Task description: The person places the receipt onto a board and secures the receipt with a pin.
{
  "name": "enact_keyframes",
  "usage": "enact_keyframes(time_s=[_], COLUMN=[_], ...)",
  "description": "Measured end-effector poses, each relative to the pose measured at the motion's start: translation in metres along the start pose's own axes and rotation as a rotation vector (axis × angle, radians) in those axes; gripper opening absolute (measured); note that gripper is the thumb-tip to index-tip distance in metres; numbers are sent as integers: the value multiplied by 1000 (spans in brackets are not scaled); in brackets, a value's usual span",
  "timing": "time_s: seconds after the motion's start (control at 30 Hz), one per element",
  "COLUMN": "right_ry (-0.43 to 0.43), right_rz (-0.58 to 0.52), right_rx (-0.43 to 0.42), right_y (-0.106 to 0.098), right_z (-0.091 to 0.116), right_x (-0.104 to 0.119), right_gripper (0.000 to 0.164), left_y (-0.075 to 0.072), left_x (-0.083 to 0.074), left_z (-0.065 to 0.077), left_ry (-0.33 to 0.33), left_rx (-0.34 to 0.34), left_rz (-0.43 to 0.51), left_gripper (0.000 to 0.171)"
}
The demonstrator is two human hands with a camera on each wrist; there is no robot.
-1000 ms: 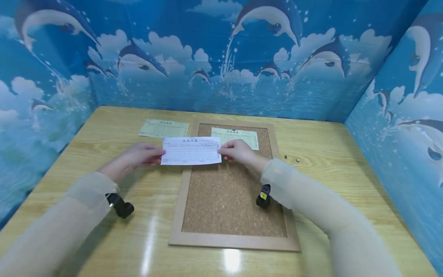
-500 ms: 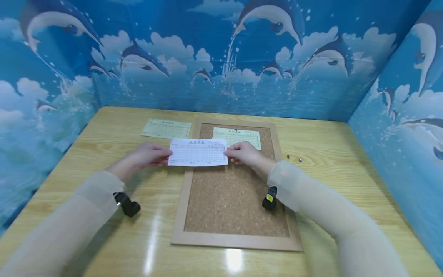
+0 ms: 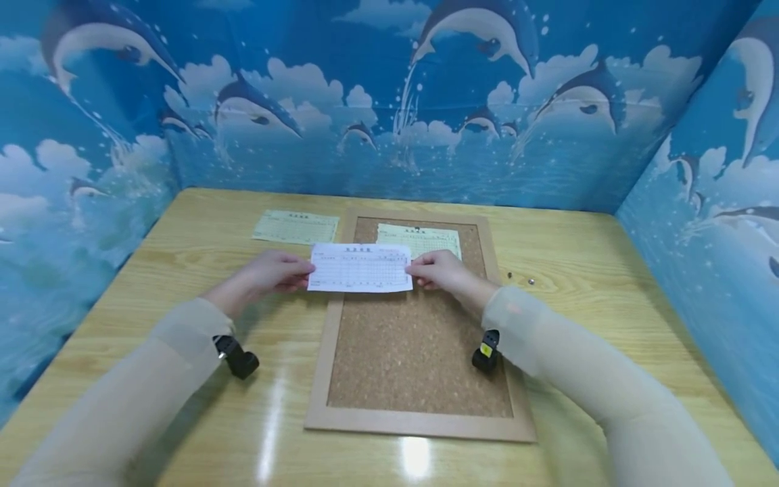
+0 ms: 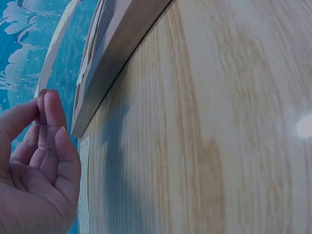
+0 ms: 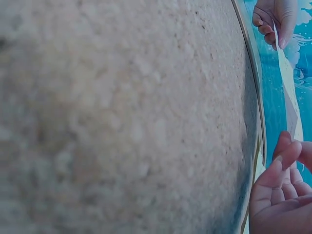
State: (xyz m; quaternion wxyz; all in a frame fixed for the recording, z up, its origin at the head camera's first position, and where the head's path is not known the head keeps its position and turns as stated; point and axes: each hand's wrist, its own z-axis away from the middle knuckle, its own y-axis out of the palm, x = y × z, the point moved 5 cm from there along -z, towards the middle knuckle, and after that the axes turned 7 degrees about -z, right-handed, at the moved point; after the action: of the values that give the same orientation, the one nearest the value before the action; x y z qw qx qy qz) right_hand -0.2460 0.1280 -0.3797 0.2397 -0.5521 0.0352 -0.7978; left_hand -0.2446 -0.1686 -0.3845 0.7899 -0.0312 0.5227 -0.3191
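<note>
A white printed form (image 3: 360, 268) is stretched between both hands, raised over the upper left part of a framed cork board (image 3: 420, 352). My left hand (image 3: 274, 274) pinches its left edge between thumb and fingers; my right hand (image 3: 444, 272) pinches the right edge. From the side, in the right wrist view, the sheet (image 5: 288, 87) appears thin and slightly bowed, apart from the cork. Behind it a light green form (image 3: 426, 237) lies at the board's top, with a pushpin (image 3: 416, 228) at its upper edge. The white form covers that slip's lower left corner.
Another green form (image 3: 296, 227) lies on the wooden table (image 3: 578, 325), left of the board. Two small metallic pieces, one shiny (image 3: 531, 281) and one darker (image 3: 510, 275), lie right of the frame. Dolphin-printed fabric (image 3: 389, 101) stands behind and at both sides.
Both hands have carried the white form rightward, so it sits further over the board and covers part of the pinned green form. The whole view has also shifted slightly.
</note>
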Motion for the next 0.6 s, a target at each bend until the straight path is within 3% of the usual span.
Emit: enact_keyframes(time_s=[0.6], right_ry=[31], right_rz=[-6], right_rx=[-23], right_y=[-12], right_z=[6], right_x=[-9], right_gripper=[22], left_y=[12], left_x=[-8], left_z=[-9], left_ry=[-10], left_rx=[1], left_rz=[-16], left_gripper=[32])
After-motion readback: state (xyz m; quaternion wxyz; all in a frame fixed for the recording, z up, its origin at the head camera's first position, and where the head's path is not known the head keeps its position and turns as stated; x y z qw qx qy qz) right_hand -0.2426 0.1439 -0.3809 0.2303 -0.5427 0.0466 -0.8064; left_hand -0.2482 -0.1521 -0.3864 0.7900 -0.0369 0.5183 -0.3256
